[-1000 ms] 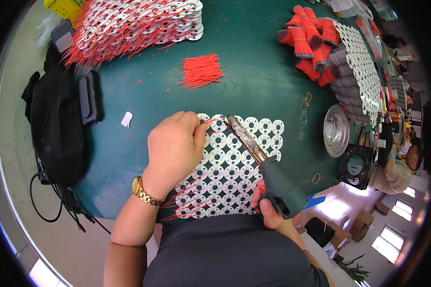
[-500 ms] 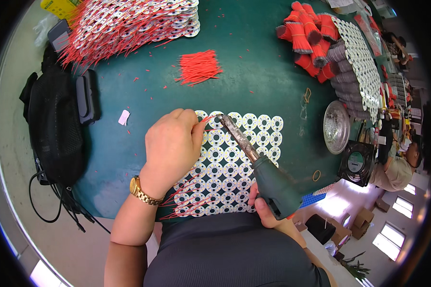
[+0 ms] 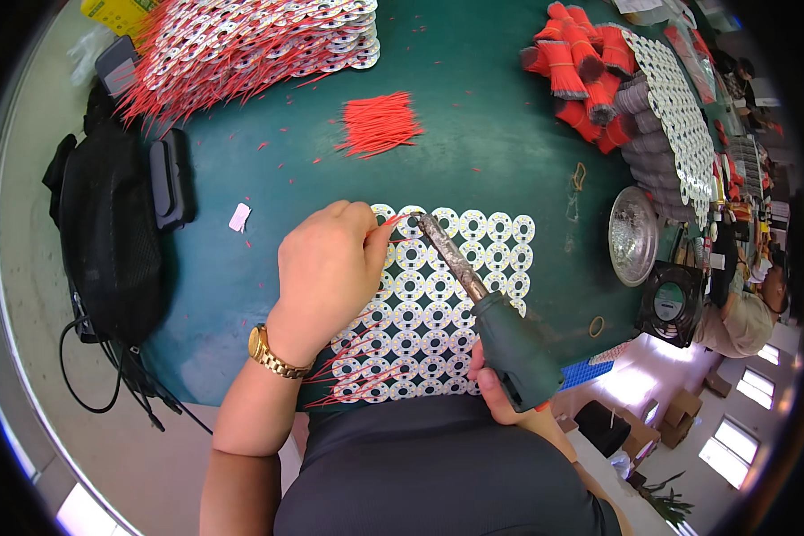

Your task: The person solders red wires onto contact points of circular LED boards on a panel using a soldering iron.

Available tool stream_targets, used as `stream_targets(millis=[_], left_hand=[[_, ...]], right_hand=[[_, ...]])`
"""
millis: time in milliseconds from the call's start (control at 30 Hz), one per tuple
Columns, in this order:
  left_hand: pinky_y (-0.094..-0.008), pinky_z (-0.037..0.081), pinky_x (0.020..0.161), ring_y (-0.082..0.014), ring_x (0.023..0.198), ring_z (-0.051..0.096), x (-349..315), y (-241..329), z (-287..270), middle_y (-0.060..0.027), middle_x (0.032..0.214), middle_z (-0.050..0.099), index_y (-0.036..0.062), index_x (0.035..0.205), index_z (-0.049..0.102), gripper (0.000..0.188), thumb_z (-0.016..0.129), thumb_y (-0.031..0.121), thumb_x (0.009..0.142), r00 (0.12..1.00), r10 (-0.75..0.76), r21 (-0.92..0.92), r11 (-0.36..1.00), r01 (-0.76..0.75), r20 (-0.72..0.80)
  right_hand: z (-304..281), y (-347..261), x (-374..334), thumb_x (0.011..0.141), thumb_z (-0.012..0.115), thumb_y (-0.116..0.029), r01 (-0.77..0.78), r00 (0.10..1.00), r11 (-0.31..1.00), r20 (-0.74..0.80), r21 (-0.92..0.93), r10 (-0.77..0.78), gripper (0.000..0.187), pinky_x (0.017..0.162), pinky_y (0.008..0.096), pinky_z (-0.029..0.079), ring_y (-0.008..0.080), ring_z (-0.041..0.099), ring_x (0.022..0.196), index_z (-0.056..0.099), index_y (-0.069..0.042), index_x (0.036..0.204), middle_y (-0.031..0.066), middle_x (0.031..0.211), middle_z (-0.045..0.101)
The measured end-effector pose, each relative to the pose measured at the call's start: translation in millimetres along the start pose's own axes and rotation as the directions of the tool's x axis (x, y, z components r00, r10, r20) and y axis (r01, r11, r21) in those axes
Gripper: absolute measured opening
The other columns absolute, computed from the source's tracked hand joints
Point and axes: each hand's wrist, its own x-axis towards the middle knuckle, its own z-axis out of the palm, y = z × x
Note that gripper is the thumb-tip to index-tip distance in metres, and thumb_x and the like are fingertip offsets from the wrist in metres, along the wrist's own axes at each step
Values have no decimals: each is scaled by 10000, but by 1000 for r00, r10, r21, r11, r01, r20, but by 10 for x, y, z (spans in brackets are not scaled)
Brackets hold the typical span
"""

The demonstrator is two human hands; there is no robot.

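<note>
A panel of round white LED boards (image 3: 439, 314) lies on the green table in front of me. My left hand (image 3: 326, 268), with a gold watch on the wrist, is over the panel's left side, its thumb and fingers pinching a thin red wire (image 3: 397, 220). The wire's end reaches a board in the far row. My right hand (image 3: 493, 390) holds a soldering iron (image 3: 518, 353) by its dark green handle. Its stained metal tip meets that same board beside the wire end. More red wires (image 3: 348, 371) stick out from the near-left boards.
Loose red wires (image 3: 381, 124) lie beyond the panel. Stacked wired panels (image 3: 268, 40) stand far left, near a black bag (image 3: 107, 241) and dark case (image 3: 171, 179). To the right are wire bundles (image 3: 585, 67), a stack of panels (image 3: 674, 116), a metal dish (image 3: 632, 236) and a fan (image 3: 669, 304).
The whole picture has shifted slightly to the right. Both hands, the wire and the soldering iron keep nearly the same place over the panel.
</note>
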Motion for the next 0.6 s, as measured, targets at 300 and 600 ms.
stream_targets(millis=[300, 600], left_hand=[[-389, 423, 531, -284, 586, 565, 17, -59, -29, -98, 682, 580, 45, 713, 591, 221, 729, 170, 832, 1000, 24, -4, 1000, -24, 17], [-355, 426, 534, -257, 548, 569, 1, -13, -475, -122, 623, 587, -8, 817, 619, 171, 677, 138, 885, 983, -175, 190, 968, 161, 62]], right_hand=[[43, -143, -20, 778, 685, -137, -56, 979, 926, -161, 372, 124, 121, 643, 308, 540, 180, 667, 699, 660, -74, 878, 53, 776, 666], [16, -79, -56, 808, 695, -181, 22, 976, 940, -210, 340, 53, 132, 649, 300, 534, 152, 650, 674, 662, -79, 885, 15, 767, 664]])
